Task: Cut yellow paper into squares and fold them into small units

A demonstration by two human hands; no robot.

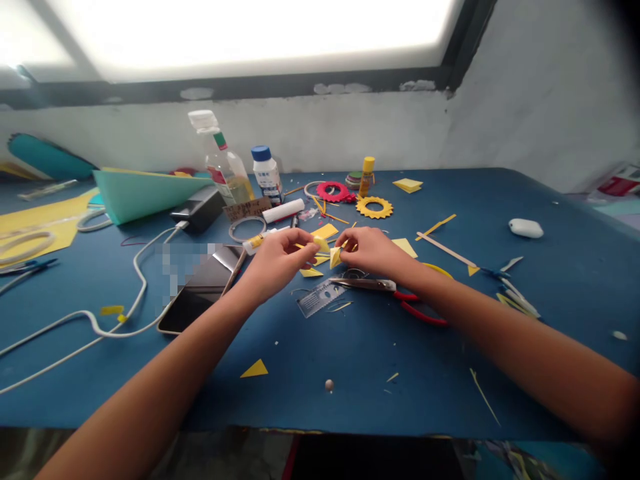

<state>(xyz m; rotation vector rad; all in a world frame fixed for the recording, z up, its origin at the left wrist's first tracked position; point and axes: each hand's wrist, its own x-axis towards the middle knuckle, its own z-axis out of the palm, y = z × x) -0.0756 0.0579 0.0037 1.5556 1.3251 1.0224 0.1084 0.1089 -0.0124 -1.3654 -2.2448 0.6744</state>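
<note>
My left hand [285, 259] pinches a yellow piece of paper [321, 244] between thumb and fingers. Close beside it, my right hand [364, 249] grips a small folded yellow paper [335, 257]. Both hands are held over the middle of the blue table, their fingertips nearly meeting. Several yellow paper pieces [311, 273] lie beneath and around them. Just below the hands are a clear plastic stencil ruler [320, 298] and scissors [367, 285] with red handles, partly hidden by my right forearm.
A phone [205, 293] and white cable [143, 280] lie left. Behind stand a clear bottle [227, 173], a blue-capped white bottle [267, 175] and a yellow-capped glue bottle [367, 177]. Red [333, 192] and yellow toothed rings [375, 207] lie nearby. A white earbud case [525, 228] sits right.
</note>
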